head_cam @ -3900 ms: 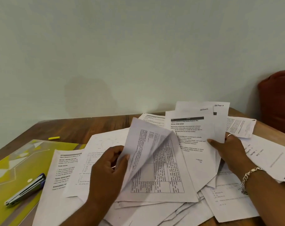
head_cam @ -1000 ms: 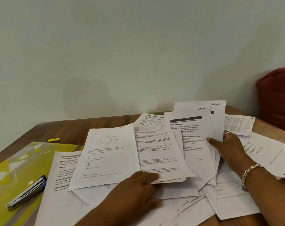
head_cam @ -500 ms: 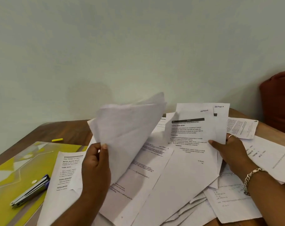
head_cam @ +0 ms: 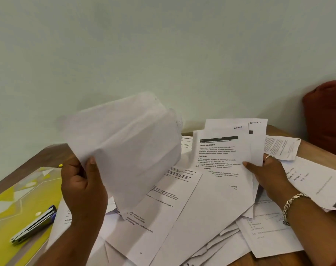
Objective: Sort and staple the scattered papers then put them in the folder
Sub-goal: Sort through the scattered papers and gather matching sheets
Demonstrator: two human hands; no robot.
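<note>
White printed papers (head_cam: pixel 178 214) lie scattered and overlapping across the wooden table. My left hand (head_cam: pixel 82 187) grips a few blank-backed sheets (head_cam: pixel 128 148), lifted and blurred above the pile. My right hand (head_cam: pixel 267 173) holds a small fanned stack (head_cam: pixel 224 150) upright at its right edge, a printed page with a dark header in front. A yellow-green folder (head_cam: pixel 13 204) lies flat at the left, with a silver and blue stapler (head_cam: pixel 33 225) resting on it.
The wooden table (head_cam: pixel 309 148) ends against a pale wall. A small yellow object (head_cam: pixel 60 165) lies near the folder's far corner. A dark red cushion (head_cam: pixel 328 114) sits at the right edge. More sheets (head_cam: pixel 317 181) spread under my right forearm.
My left hand has picked sheets off the pile and raised them up and to the left. The right hand keeps its stack nearly still.
</note>
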